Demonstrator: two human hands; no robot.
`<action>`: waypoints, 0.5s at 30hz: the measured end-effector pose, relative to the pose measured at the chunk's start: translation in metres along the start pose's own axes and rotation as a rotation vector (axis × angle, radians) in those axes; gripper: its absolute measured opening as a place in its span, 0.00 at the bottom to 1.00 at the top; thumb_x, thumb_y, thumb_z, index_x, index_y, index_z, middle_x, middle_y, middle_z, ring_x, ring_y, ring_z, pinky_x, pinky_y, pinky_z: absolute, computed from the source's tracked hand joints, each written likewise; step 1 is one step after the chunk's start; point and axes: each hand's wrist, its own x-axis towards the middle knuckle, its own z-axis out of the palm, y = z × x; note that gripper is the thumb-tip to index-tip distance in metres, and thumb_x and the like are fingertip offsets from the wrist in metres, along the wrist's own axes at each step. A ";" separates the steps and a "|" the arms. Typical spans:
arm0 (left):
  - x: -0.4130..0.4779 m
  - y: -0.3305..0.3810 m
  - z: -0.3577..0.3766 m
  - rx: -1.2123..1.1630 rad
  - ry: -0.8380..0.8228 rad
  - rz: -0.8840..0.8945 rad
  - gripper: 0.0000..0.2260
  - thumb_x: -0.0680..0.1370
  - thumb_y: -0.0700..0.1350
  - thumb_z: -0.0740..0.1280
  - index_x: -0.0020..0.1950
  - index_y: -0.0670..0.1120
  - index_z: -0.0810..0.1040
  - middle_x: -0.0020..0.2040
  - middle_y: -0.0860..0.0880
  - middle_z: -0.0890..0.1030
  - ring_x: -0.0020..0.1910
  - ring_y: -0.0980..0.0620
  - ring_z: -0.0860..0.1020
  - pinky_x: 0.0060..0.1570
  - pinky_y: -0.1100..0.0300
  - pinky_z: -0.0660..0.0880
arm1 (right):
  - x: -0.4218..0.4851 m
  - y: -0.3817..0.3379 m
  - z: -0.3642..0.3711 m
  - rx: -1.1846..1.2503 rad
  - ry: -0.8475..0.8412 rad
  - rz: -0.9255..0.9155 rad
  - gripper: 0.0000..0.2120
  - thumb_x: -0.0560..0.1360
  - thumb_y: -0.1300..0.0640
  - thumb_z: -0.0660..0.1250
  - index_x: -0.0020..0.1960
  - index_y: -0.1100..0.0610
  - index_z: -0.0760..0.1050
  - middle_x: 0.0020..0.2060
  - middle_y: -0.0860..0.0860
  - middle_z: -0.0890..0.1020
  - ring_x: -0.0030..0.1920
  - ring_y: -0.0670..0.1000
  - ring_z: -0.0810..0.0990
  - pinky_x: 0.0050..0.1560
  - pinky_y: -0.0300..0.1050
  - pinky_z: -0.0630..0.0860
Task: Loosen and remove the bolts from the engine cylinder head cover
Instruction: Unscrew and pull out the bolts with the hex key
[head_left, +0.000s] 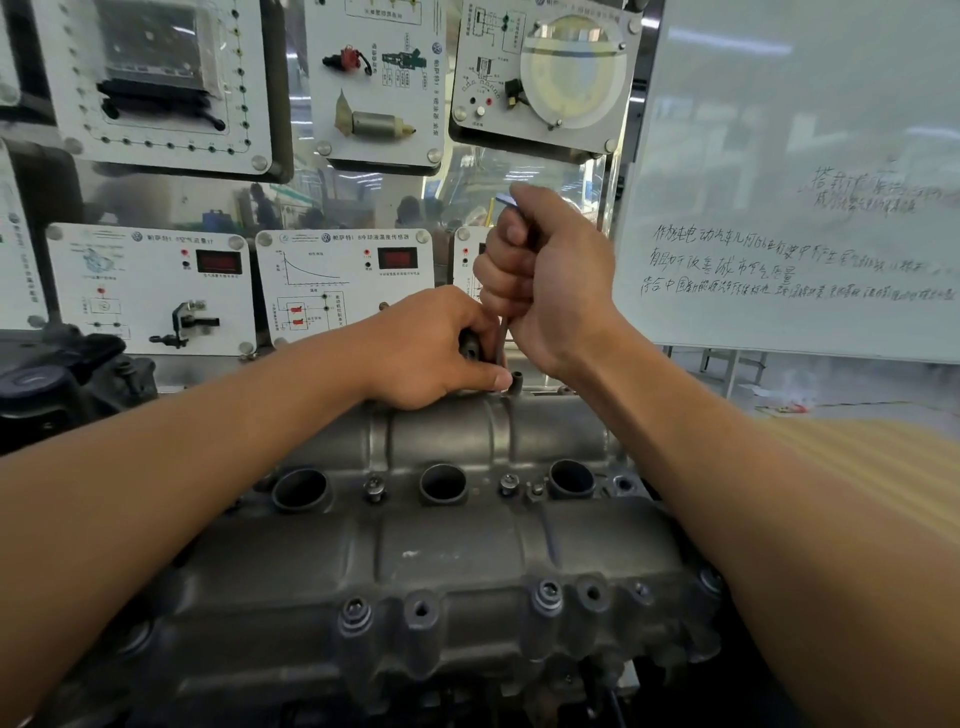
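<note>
A whiteboard (810, 171) with handwritten lines fills the right of our view. Panels (156, 291) carrying sensors and diagrams hang on the wall ahead.

Below them the grey cover (441, 551) lies across the lower half of the view, under our forearms, with its long side running left to right. Three round wells (442, 483) sit in a row along its middle.

Both our arms reach over it to its far edge. Our right hand (545, 280) is the higher one, a fist wrapped round the upright wrench (502, 338). The thin shaft runs down out of the fist toward the cover's far rim. Its tip is hidden behind our left thumb, so we cannot tell what it engages.

Our left hand (426, 348) sits just below and to the left, close against the right. Its fingers curl round a dark stub (470, 344) beside the shaft; we cannot tell whether that belongs to the wrench.

Bolts (509, 483) stand in the cover: two between the wells, others in bosses along the near edge, beside open holes (421, 610).
</note>
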 end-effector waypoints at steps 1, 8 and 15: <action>0.000 0.000 0.000 0.004 0.003 -0.007 0.06 0.75 0.49 0.75 0.44 0.47 0.84 0.36 0.53 0.81 0.33 0.60 0.75 0.33 0.70 0.68 | 0.003 -0.006 -0.001 0.017 0.017 -0.055 0.21 0.84 0.55 0.54 0.32 0.53 0.61 0.23 0.45 0.59 0.24 0.46 0.54 0.22 0.38 0.53; 0.005 -0.005 0.003 0.048 -0.031 0.015 0.02 0.77 0.48 0.72 0.46 0.52 0.83 0.39 0.60 0.80 0.38 0.70 0.75 0.36 0.77 0.66 | 0.020 -0.018 -0.024 -0.149 0.236 -0.129 0.19 0.83 0.55 0.56 0.33 0.53 0.65 0.23 0.45 0.63 0.24 0.46 0.58 0.23 0.39 0.57; 0.007 -0.009 0.004 0.041 -0.063 -0.006 0.03 0.78 0.49 0.70 0.48 0.54 0.84 0.44 0.61 0.82 0.44 0.66 0.77 0.43 0.72 0.68 | 0.024 -0.018 -0.061 -0.515 0.236 0.097 0.16 0.81 0.56 0.59 0.35 0.55 0.72 0.23 0.48 0.69 0.25 0.48 0.68 0.29 0.44 0.65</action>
